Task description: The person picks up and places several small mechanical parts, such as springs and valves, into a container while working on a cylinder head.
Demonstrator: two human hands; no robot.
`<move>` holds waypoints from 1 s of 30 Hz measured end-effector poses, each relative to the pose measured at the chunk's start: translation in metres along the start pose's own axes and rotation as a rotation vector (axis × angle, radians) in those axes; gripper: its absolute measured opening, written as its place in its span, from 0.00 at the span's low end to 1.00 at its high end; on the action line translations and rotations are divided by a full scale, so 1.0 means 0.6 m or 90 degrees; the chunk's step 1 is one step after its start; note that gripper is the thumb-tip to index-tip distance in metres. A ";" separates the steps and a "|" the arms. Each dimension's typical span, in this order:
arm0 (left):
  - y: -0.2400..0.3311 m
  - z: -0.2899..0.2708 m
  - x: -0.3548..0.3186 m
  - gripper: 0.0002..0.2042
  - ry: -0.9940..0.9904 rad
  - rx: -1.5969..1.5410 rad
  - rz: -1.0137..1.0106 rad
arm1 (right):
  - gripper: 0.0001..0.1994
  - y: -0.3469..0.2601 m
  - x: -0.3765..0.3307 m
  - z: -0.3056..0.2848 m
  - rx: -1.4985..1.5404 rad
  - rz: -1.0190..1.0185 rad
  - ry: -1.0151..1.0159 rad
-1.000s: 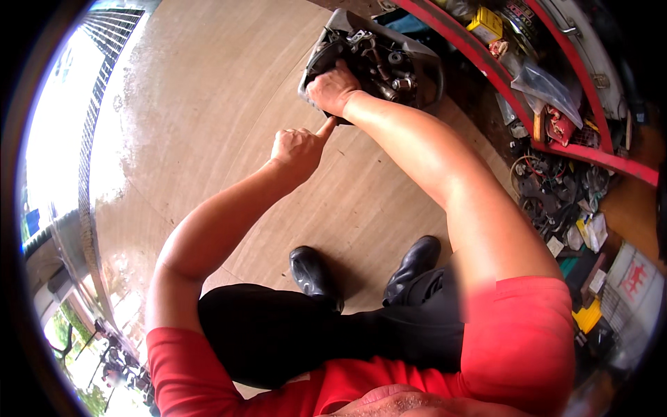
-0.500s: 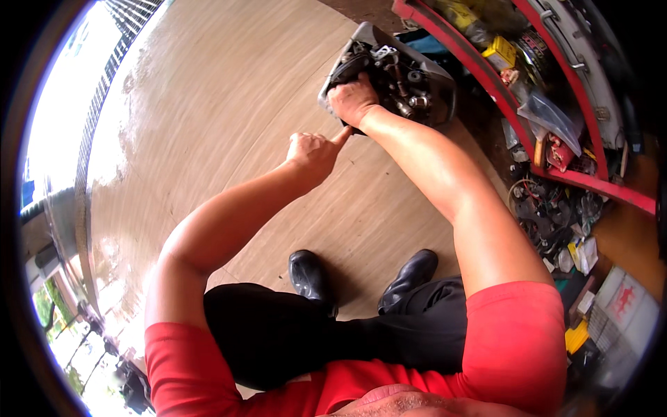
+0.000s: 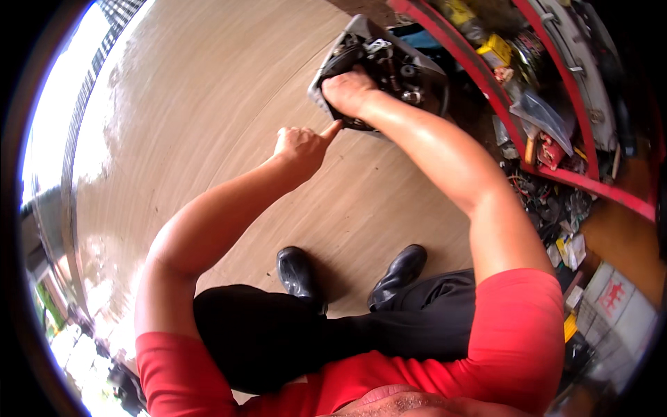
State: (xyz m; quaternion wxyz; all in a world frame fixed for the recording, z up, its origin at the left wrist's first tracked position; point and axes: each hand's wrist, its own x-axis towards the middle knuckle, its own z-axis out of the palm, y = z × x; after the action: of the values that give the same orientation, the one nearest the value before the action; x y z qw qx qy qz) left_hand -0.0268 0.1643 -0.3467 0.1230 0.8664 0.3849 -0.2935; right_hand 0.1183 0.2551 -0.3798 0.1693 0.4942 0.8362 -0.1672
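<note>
A grey plastic bin (image 3: pixel 436 64) full of dark, greasy metal parts (image 3: pixel 390 69) sits on the floor at the far middle. My right hand (image 3: pixel 349 92) reaches down into its left side, beside a dark rounded part (image 3: pixel 344 61). Its fingers are hidden among the parts, so what they hold does not show. My left hand (image 3: pixel 303 144) is at the bin's near left corner, one digit hooked on the rim and the other fingers curled in.
Right of the bin stands a red metal rack (image 3: pixel 490 90) with a yellow box (image 3: pixel 495 51) and plastic bags (image 3: pixel 545 118). Loose wires and scrap (image 3: pixel 549 201) lie below it. My black shoes (image 3: pixel 299 271) stand on the wood-patterned floor (image 3: pixel 229 104).
The whole view has shifted slightly, moving the bin and both hands a little left in the picture. My right fingers are now deeper among the parts; my left hand stays at the rim.
</note>
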 end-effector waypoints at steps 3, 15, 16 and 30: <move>0.003 0.003 0.006 0.41 -0.001 0.015 0.004 | 0.10 0.057 -0.017 0.006 -0.050 -0.081 0.040; 0.006 -0.004 0.003 0.39 -0.038 -0.052 -0.015 | 0.09 0.121 -0.104 -0.037 0.593 -0.156 0.129; 0.006 -0.004 0.003 0.39 -0.042 -0.052 -0.017 | 0.08 0.124 -0.106 -0.038 0.695 -0.122 0.094; 0.007 0.004 -0.001 0.41 0.014 0.024 -0.015 | 0.09 0.151 -0.120 -0.044 1.253 -0.252 -0.162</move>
State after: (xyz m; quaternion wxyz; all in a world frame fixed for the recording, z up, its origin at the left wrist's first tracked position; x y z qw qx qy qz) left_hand -0.0251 0.1602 -0.3483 0.0989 0.8672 0.3904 -0.2929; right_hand 0.2278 0.2529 -0.3343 -0.2560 0.2453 0.3696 -0.8589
